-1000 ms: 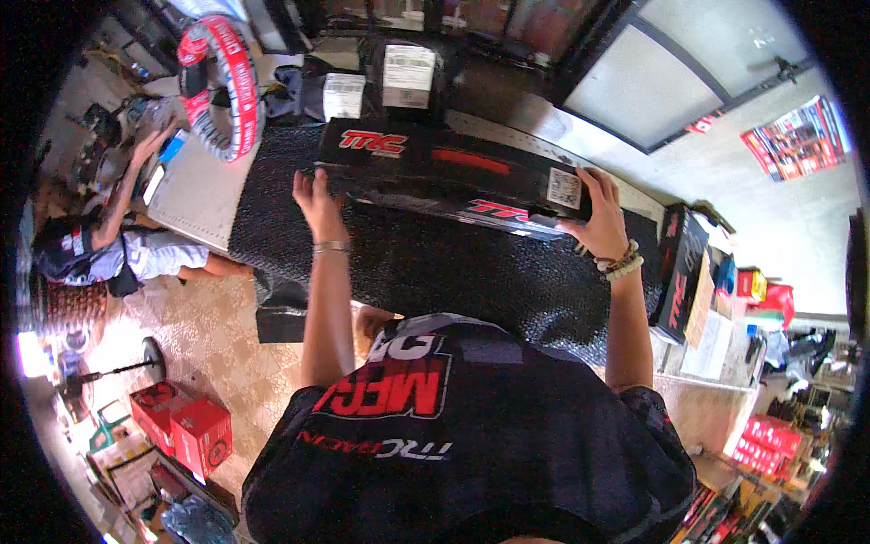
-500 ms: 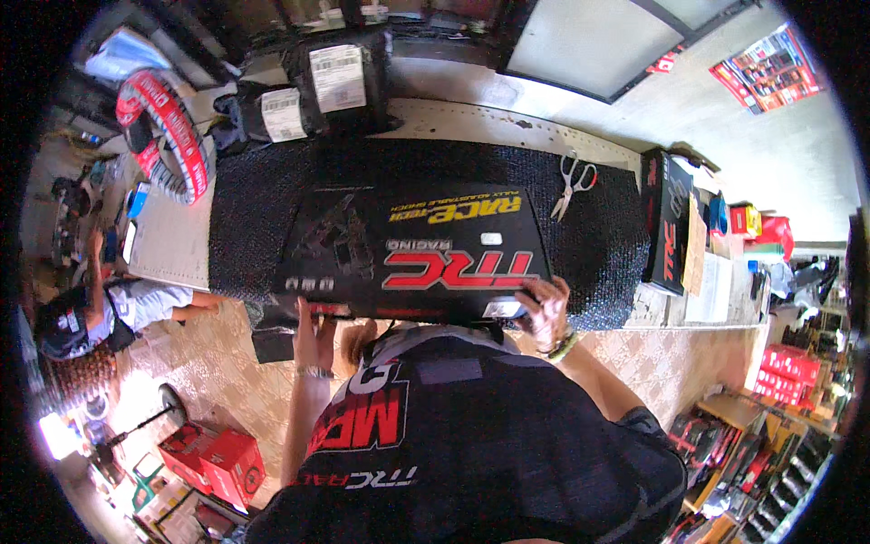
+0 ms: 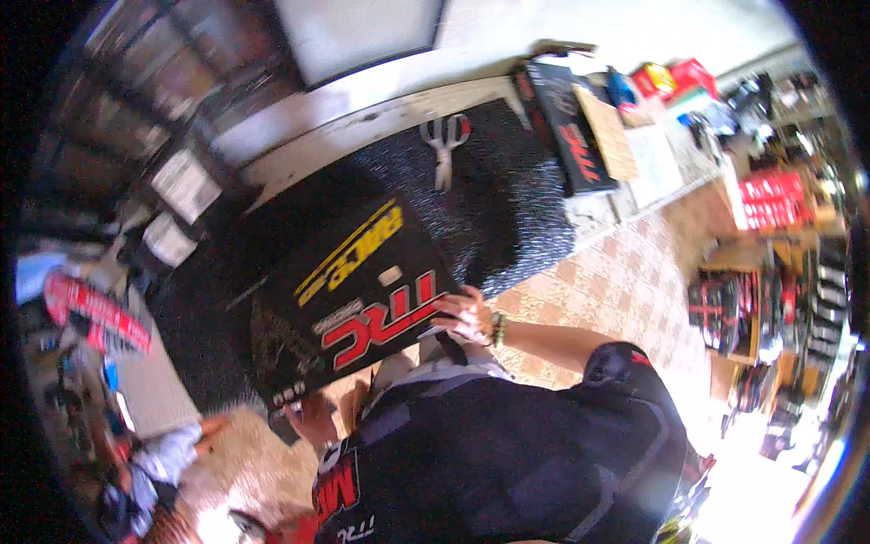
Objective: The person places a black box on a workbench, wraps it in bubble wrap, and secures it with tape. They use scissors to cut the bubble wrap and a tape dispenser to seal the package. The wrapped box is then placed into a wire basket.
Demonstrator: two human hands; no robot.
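A flat black cardboard box (image 3: pixel 290 331) with red, white and yellow lettering lies on a sheet of black bubble wrap (image 3: pixel 530 195). My right hand (image 3: pixel 467 317) grips the box at its near right corner, fingers on the top face. At the near left corner, my left hand (image 3: pixel 313 419) holds the near side, its fingers partly hidden and blurred. Scissors with white handles (image 3: pixel 442 150) rest on the wrap beyond the box, blades toward me.
Dark wrapped parcels (image 3: pixel 186 195) with white labels stand at the back left, beside a red ring-shaped packaged tyre (image 3: pixel 100 313). Another black box (image 3: pixel 571 127) and a brown cardboard piece (image 3: pixel 605 131) sit to the right. A person (image 3: pixel 154 471) is at the lower left. Red boxes (image 3: pixel 775 199) fill shelving at right.
The whole view has turned and shifted to the right, so the bench now slants. Both hands stay on the black box, which still lies on the bubble wrap.
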